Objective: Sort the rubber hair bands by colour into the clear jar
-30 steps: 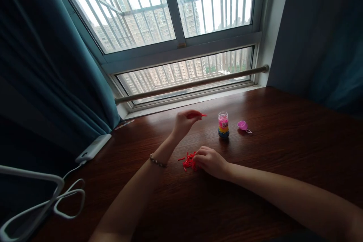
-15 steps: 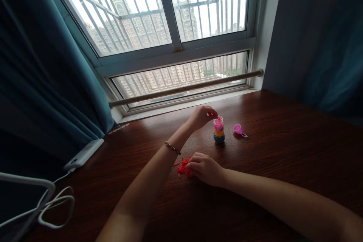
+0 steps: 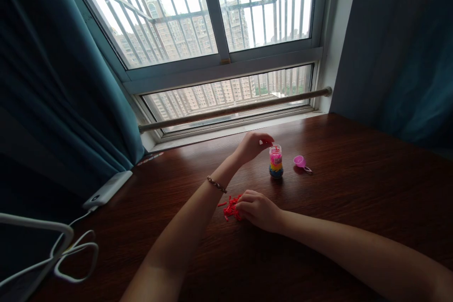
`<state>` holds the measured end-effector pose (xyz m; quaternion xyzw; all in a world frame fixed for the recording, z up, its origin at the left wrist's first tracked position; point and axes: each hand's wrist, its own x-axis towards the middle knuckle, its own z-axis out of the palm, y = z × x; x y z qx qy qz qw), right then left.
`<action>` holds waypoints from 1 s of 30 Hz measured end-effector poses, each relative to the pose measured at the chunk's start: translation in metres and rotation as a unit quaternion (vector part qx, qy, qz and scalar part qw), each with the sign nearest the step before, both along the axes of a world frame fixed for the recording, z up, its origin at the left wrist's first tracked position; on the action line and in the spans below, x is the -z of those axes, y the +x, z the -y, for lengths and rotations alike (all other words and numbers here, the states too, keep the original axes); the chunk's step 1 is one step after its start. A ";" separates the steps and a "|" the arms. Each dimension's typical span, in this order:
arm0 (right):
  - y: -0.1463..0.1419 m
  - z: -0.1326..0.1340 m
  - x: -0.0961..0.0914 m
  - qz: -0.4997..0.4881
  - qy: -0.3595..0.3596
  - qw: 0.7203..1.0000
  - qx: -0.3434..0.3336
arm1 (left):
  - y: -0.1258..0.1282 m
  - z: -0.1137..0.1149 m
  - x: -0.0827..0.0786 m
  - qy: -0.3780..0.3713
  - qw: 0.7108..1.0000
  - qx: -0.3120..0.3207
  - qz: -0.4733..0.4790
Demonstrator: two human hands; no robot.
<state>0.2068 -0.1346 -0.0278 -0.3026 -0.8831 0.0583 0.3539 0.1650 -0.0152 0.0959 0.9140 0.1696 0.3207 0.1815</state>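
Observation:
My left hand point(image 3: 253, 145) reaches over the open mouth of a small clear jar point(image 3: 276, 163), its fingertips pinched at the rim. Whether a piece is still between them is too small to see. Inside the jar lie layers of blue, yellow and pink bits, with a small red piece showing near the top. Nearer to me, my right hand point(image 3: 260, 210) rests on the table with its fingers closed at the edge of a pile of short red strips point(image 3: 231, 208). The fingers cover part of the pile, and their tips pinch at the strips.
A pink cap with a loop point(image 3: 299, 162) lies right of the jar on the dark wooden table point(image 3: 347, 188). On the left are a white power strip point(image 3: 108, 189), a white cable point(image 3: 95, 257) and a blue curtain point(image 3: 88, 118). A barred window stands behind.
The red piece that was at my left fingertips now shows inside the jar's mouth, just below them. My right hand stays at the red pile. The whole view has shifted slightly.

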 end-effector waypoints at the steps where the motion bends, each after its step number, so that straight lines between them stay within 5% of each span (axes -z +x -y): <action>1: 0.000 0.000 0.000 -0.002 -0.002 1.000 0.000 | -0.001 0.000 0.000 0.002 1.000 -0.006 0.004; 7: 0.000 0.001 0.001 -0.033 -0.008 0.999 0.002 | -0.022 0.009 0.008 -0.022 0.999 -0.030 0.025; 12: 0.000 -0.003 0.001 -0.153 -0.050 0.985 0.055 | -0.066 0.024 0.025 -0.151 0.988 -0.032 -0.009; 21: 0.003 -0.005 -0.010 -0.271 -0.090 0.952 0.114 | -0.125 0.049 0.074 -0.493 0.869 -0.032 -0.019; 30: 0.005 -0.003 -0.011 -0.251 -0.058 0.956 0.136 | -0.119 0.065 0.076 -0.574 0.812 -0.068 0.081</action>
